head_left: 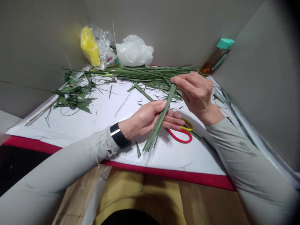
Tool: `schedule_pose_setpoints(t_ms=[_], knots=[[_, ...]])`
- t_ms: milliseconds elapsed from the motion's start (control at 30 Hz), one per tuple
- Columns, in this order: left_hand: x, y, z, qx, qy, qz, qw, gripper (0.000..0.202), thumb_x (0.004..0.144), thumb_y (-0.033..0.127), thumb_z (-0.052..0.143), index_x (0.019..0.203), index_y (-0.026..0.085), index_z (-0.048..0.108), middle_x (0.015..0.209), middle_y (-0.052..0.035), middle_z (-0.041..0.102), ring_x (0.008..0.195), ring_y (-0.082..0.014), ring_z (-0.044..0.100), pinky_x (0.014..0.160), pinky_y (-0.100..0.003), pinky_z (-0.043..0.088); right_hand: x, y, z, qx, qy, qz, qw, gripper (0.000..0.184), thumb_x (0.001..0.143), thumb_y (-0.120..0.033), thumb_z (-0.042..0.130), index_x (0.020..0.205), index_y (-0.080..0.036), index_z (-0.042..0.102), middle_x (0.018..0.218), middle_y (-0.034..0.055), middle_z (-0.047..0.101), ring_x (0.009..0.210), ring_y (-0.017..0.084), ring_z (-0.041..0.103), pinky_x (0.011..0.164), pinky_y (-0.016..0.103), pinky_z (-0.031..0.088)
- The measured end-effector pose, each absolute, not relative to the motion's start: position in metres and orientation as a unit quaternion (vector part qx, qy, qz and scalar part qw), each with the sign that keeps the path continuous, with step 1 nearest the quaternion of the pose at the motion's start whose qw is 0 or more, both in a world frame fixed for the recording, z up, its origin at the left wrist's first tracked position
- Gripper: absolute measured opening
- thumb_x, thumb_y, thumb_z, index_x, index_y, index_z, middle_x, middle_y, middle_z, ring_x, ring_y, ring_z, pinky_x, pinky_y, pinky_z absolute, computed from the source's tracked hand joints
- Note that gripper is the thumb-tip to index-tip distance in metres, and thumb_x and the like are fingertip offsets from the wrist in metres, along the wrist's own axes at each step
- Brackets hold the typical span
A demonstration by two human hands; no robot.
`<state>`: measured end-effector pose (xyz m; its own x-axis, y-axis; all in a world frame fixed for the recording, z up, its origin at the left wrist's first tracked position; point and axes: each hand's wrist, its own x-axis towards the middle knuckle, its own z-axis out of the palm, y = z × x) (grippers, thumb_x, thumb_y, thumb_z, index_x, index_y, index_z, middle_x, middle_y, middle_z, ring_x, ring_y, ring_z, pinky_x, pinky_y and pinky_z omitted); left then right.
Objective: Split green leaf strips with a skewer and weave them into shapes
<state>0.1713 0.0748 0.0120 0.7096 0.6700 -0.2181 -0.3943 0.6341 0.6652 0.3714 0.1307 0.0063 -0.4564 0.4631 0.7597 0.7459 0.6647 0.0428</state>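
Several long green leaf strips (161, 120) run as a narrow bundle between my hands, joined or gathered at the top and fanning out toward the front of the table. My right hand (194, 92) pinches their upper end between thumb and fingertips. Palm up, my left hand (152, 117) holds the bundle lower down, its thumb against the strips and its fingers stretched out behind them. Scissors with red and yellow handle loops (180, 136) lie under my left fingertips; their blades are hidden. A short leaf scrap (138, 150) rests near the loose ends.
A pile of long green leaves (140, 73) spans the back of the white-covered table (112, 103). Cut leafy pieces (75, 93) lie at left. Behind stand a clear bag with something yellow (90, 47), a white plastic bag (134, 51) and a teal-capped bottle (217, 56). Grey walls enclose the table.
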Motion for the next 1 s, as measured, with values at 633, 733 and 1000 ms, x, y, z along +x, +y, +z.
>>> schedule_pose_setpoints(t_ms=[633, 733, 1000], knots=[[0.17, 0.066, 0.017, 0.32, 0.266, 0.317, 0.852, 0.035, 0.099, 0.005, 0.034, 0.068, 0.016, 0.045, 0.05, 0.0069, 0.036, 0.03, -0.0006, 0.02, 0.032, -0.012, 0.017, 0.376, 0.136, 0.004, -0.392, -0.858, -0.149, 0.297, 0.045, 0.109, -0.043, 0.029, 0.121, -0.032, 0.071, 0.115, 0.0061, 0.076, 0.1, 0.017, 0.066, 0.091, 0.037, 0.044], [0.17, 0.068, 0.017, 0.31, 0.28, 0.324, 0.849, 0.036, 0.1, 0.008, 0.035, 0.066, 0.016, 0.044, 0.05, 0.0081, 0.024, 0.032, -0.002, 0.019, 0.033, -0.013, 0.014, 0.37, 0.135, 0.003, -0.388, -0.852, -0.135, 0.326, 0.045, 0.109, -0.041, 0.03, 0.115, -0.028, 0.073, 0.11, 0.008, 0.076, 0.099, 0.017, 0.066, 0.09, 0.034, 0.045], [0.169, 0.073, 0.014, 0.319, 0.286, 0.339, 0.838, 0.034, 0.096, 0.003, 0.035, 0.066, 0.017, 0.042, 0.05, 0.0093, 0.022, 0.035, -0.0028, 0.013, 0.034, -0.014, 0.012, 0.336, 0.128, 0.008, -0.385, -0.736, 0.247, 0.5, 0.01, 0.085, -0.023, 0.066, 0.093, -0.022, 0.073, 0.084, 0.0023, 0.073, 0.074, 0.016, 0.066, 0.065, 0.03, 0.05]])
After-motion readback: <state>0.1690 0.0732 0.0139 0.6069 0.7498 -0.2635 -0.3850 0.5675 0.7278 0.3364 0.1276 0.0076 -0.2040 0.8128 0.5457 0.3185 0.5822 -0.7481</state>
